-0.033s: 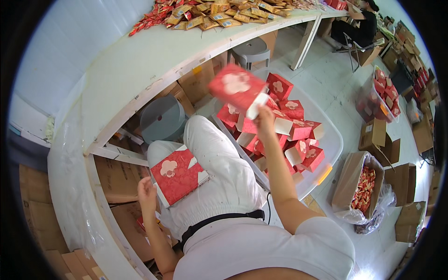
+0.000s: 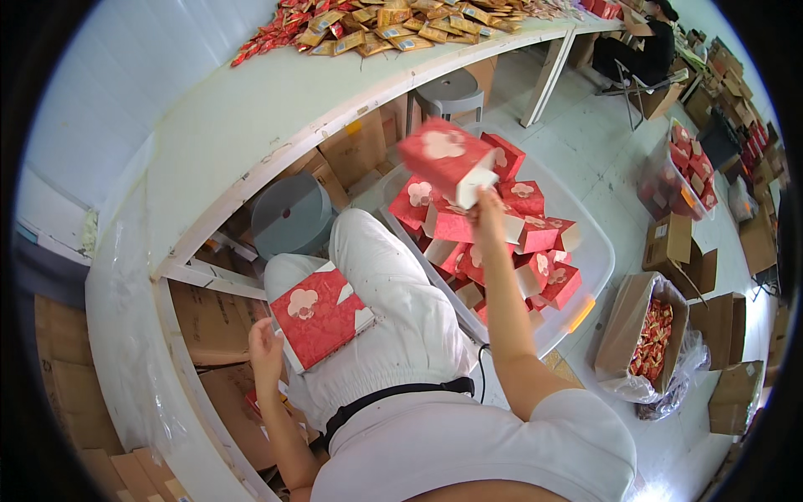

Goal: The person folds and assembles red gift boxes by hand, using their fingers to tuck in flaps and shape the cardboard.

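Observation:
Over the tub of boxes, my right hand (image 2: 487,214) is closed on the white end flap of a red box (image 2: 445,159) with a pale flower-shaped patch. The box is folded up and tilted, slightly blurred by motion. On my lap rests a stack of flat red cartons (image 2: 322,322) with white edges and the same pale patch on top. Beside its left edge is my left hand (image 2: 266,341), fingers loosely bent, with nothing seen in it. Several folded red boxes (image 2: 523,197) lie heaped in the clear plastic tub (image 2: 585,243) to my right.
A white table (image 2: 226,125) curves round my left and front, bearing a pile of gold and red packets (image 2: 393,25). Grey stools (image 2: 293,213) stand beneath it. To the right are a carton of red packets (image 2: 652,335) and another tub (image 2: 682,176). A person (image 2: 648,50) sits far right.
My right hand and the red box in it have shifted a little to the right. The left hand and the cartons on my lap look unmoved.

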The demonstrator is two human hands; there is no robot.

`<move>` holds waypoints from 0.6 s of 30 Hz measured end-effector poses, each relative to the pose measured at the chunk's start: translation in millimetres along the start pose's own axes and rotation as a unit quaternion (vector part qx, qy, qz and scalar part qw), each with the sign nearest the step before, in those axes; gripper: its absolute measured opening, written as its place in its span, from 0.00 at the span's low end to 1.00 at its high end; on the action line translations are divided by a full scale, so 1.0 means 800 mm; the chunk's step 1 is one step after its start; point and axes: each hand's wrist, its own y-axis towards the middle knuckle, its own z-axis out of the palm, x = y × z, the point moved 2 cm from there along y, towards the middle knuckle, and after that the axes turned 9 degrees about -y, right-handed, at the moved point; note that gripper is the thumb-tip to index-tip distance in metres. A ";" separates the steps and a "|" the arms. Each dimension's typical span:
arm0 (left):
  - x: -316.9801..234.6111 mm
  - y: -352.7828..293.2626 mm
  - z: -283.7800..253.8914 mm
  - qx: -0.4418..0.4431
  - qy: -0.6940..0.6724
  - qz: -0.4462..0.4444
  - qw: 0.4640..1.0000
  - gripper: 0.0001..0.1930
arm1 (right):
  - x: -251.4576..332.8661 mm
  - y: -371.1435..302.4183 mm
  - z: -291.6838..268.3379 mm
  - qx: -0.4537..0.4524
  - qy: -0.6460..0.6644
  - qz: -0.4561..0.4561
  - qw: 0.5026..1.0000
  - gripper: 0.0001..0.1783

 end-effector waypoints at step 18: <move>0.073 0.012 0.010 -0.038 0.277 0.034 0.959 0.36 | -0.110 -0.153 0.129 0.324 -0.580 -0.275 0.695 0.11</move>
